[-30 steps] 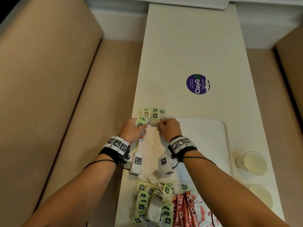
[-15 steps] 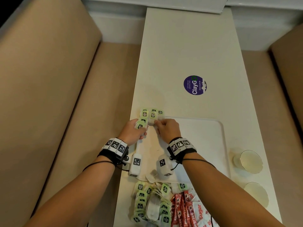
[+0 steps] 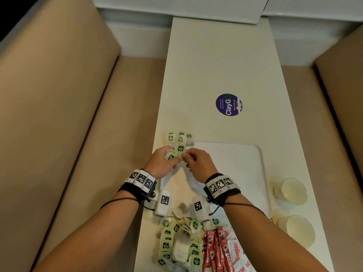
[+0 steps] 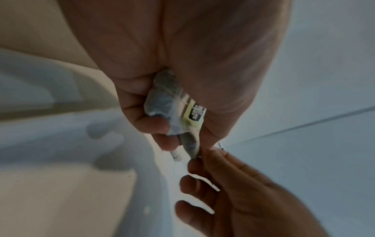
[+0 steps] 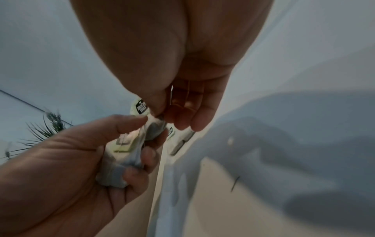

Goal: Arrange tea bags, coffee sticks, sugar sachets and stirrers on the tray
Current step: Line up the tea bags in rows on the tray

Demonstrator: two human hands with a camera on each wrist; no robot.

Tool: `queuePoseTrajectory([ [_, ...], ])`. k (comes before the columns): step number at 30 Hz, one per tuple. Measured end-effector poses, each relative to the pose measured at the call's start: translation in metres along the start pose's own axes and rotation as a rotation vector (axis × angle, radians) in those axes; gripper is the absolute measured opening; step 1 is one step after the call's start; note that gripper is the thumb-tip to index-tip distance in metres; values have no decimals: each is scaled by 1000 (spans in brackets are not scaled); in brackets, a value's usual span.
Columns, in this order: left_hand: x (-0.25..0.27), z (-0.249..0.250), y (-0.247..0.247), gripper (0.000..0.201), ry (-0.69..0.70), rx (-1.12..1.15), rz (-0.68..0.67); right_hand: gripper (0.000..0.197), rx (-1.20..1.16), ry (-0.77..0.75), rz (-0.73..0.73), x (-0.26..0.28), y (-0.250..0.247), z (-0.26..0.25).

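The person is working on the tea bags step. In the middle of the head view, the left hand [image 3: 160, 163] has its fingers curled around a small bunch of tea bags [image 4: 162, 102], so its grip is clamped on them. The right hand [image 3: 198, 164] pinches the edge of one bag from that bunch between thumb and finger, so its grip is together on that bag. Both hands meet over the upper left corner of the white tray [image 3: 245, 154], which sits on the table [image 3: 216, 65]. Just above the hands, a short row of tea bags [image 3: 177, 138] lies at the tray's top left corner; whether they rest on the rim or just off it is hard to tell. At the bottom of the frame a big pile of tea bags [image 3: 176, 240] waits on the table, with red coffee sticks [image 3: 214, 250] and sugar sachets [image 3: 235, 254] beside it. Two clear cups [image 3: 293, 191] stand at the right. No stirrers can be seen. The task looks only just started. Next, the right hand likely needs to pull its one bag free and lay it beside the row, flat and straight, while the left hand keeps the rest from slipping.
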State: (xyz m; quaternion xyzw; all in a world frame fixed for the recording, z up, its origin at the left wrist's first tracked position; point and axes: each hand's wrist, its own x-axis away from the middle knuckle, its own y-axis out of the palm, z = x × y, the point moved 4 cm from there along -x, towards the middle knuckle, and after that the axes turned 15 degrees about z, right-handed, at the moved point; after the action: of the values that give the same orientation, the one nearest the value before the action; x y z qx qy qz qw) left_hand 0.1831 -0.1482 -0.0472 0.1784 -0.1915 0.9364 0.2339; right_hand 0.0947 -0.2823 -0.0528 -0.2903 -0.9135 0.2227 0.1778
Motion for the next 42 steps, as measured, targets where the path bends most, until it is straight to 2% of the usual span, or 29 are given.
queuePoseTrajectory([
  [3,-1,-1,0,12,36,-44,42,20,-2,-1,4,4,-4,1],
  [7,-2,-2,4,22,32,-42,23,24,34,10,-11,8,-6,14],
  [11,-6,-4,8,21,19,-76,-14,21,86,3,-24,6,-8,20],
  [18,-21,-7,13,22,-26,-93,5,28,268,25,-8,-24,-25,22],
  [24,-32,-3,19,22,-22,-122,13,34,296,67,24,-45,-25,24],
  [30,-34,-2,19,20,-23,-116,31,31,372,103,18,-56,-19,26],
  [35,-32,-4,20,12,-69,-53,-10,26,339,138,34,-59,-19,24],
  [38,-29,-5,19,24,-94,-10,-62,24,265,166,111,-57,-23,24],
  [42,-23,-8,19,35,-135,44,-120,37,180,204,151,-49,-26,27],
])
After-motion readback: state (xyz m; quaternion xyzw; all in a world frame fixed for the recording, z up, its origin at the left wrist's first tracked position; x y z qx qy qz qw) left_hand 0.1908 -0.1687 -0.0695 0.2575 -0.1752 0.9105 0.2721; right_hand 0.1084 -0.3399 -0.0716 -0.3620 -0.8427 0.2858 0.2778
